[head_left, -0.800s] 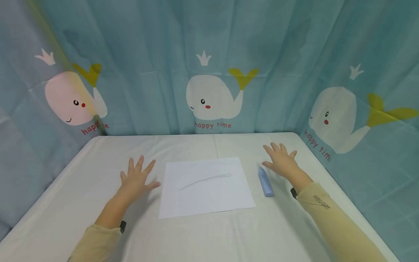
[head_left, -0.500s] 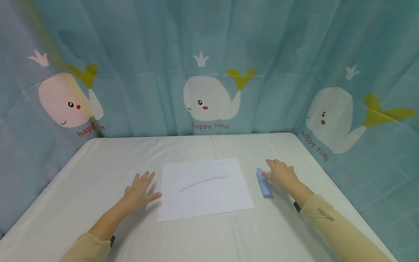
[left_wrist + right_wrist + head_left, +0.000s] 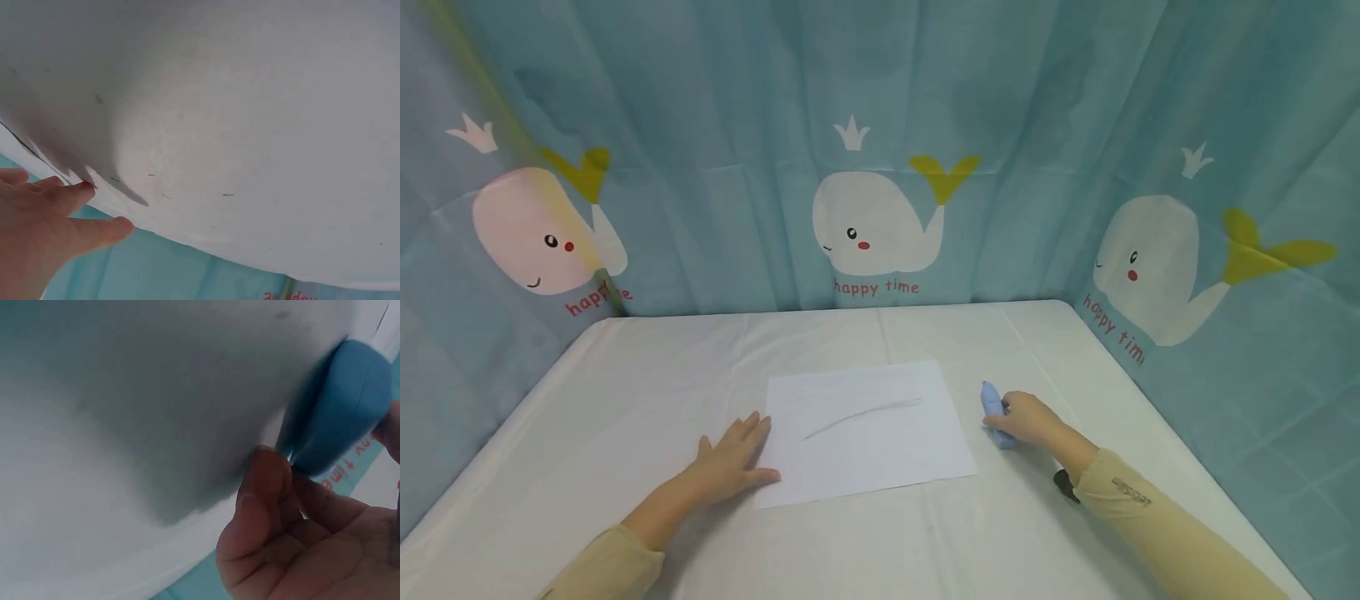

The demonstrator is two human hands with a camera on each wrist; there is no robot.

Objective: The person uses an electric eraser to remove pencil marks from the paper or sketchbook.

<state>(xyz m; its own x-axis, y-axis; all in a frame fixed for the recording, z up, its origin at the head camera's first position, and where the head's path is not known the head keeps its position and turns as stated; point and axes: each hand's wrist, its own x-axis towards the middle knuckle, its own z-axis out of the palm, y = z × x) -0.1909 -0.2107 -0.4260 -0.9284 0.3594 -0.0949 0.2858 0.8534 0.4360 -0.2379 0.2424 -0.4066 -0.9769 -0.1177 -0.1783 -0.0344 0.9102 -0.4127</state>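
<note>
A white sheet of paper [image 3: 865,458] with one curved grey line [image 3: 857,414] lies on the table. My left hand [image 3: 726,467] is at its left edge, fingers outstretched and thumb over the lower left margin; in the left wrist view the fingers [image 3: 72,197] are spread. To the right of the sheet, my right hand [image 3: 1033,421] grips a thick blue pen-shaped tool [image 3: 992,400] with a tapered end pointing away from me. The right wrist view shows its broad rounded blue end [image 3: 362,381] between thumb and fingers, the fingers curled at its side.
A white cloth covers the table [image 3: 880,550]. Small dark specks mark the cloth [image 3: 228,195] in the left wrist view. Behind and at both sides hangs a blue-green curtain [image 3: 737,233] printed with whales.
My left hand has come down onto the sheet's left edge. My right hand has lowered toward me and taken hold of the blue tool, which has barely moved.
</note>
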